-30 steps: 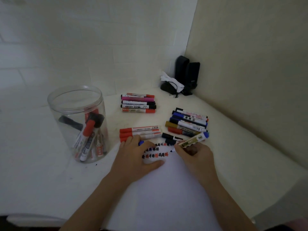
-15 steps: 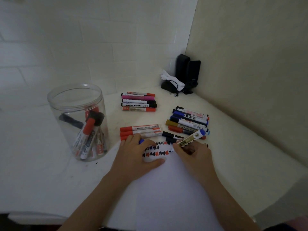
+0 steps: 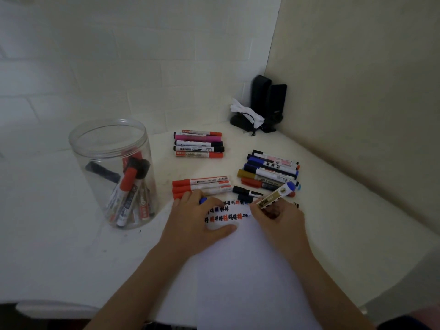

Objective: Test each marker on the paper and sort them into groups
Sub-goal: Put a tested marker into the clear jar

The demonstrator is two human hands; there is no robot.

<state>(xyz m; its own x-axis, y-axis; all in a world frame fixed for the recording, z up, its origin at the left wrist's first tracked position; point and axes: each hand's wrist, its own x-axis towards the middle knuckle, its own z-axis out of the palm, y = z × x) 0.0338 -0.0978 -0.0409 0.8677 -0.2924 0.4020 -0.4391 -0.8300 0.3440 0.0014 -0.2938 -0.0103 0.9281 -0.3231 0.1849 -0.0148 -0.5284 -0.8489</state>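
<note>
Two hands low, left hand (image 3: 201, 220) flat on paper (image 3: 240, 277), right hand (image 3: 278, 216) pinching marker (image 3: 276, 195)

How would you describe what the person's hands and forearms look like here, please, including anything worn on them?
Both forearms are bare right to the bottom of the picture: no sleeves show. The left hand and right hand wear no gloves, and no rings, watch or bracelet can be seen. The light is too dim to make out the nails.

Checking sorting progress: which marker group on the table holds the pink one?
The far group, five markers nearest the back wall; its second marker is pink. The other groups show none.
</note>
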